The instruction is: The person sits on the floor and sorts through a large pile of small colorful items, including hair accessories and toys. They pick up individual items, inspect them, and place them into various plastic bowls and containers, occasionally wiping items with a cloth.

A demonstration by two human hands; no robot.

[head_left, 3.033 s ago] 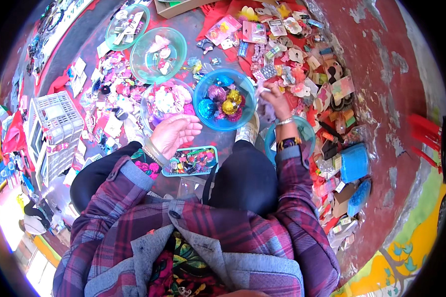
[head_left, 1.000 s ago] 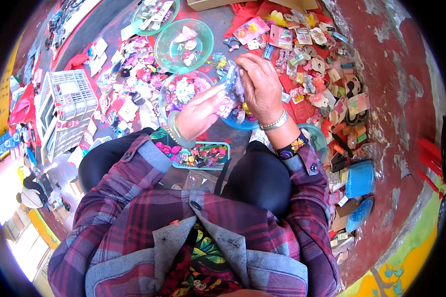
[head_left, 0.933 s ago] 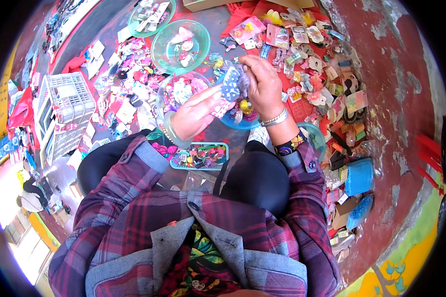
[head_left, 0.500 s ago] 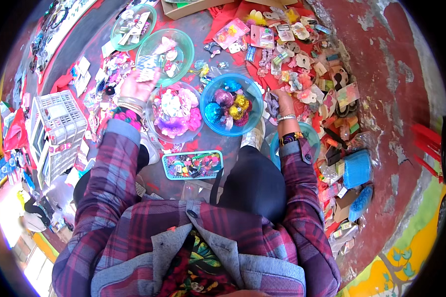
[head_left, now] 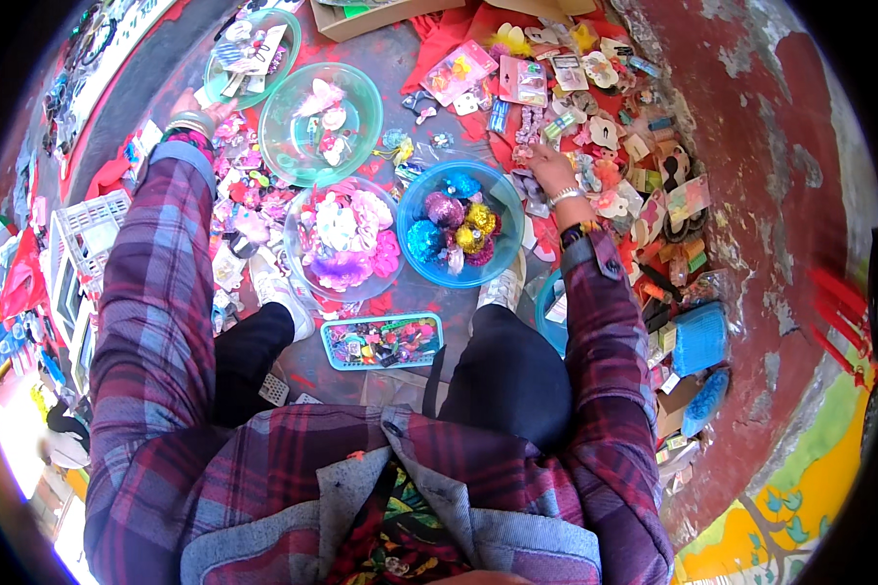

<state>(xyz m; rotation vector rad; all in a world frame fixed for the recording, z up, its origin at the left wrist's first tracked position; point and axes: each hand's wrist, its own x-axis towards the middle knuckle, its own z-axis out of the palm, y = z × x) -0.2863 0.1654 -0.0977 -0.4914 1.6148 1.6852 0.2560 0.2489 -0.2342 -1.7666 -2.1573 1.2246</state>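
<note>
My left hand [head_left: 201, 107] reaches far left over a heap of small hair accessories, beside a small green bowl [head_left: 288, 64] of clips and white cards. Its fingers look spread, with nothing clearly held. My right hand [head_left: 548, 172] is over the right-hand pile, next to a greyish-purple scrunchie [head_left: 531, 187]. Its fingers curl inward; whatever they hold is hidden. Between the hands stand a larger green bowl [head_left: 275, 129] with a few pink and white pieces, a clear bowl [head_left: 297, 261] of pink and white hair ornaments, and a blue bowl [head_left: 509, 232] of glittery balls.
A light-blue basket [head_left: 327, 341] of small colourful pieces lies in front of me. White crates [head_left: 93, 219] stand at left. Carded hair clips [head_left: 524, 81] and loose accessories crowd the right, with blue packs [head_left: 700, 334] beside them. A cardboard box [head_left: 385, 21] stands at the far edge.
My left hand has moved left and away from the larger green bowl; the white patterned packet it held is no longer visible in it. My right hand has shifted slightly farther away.
</note>
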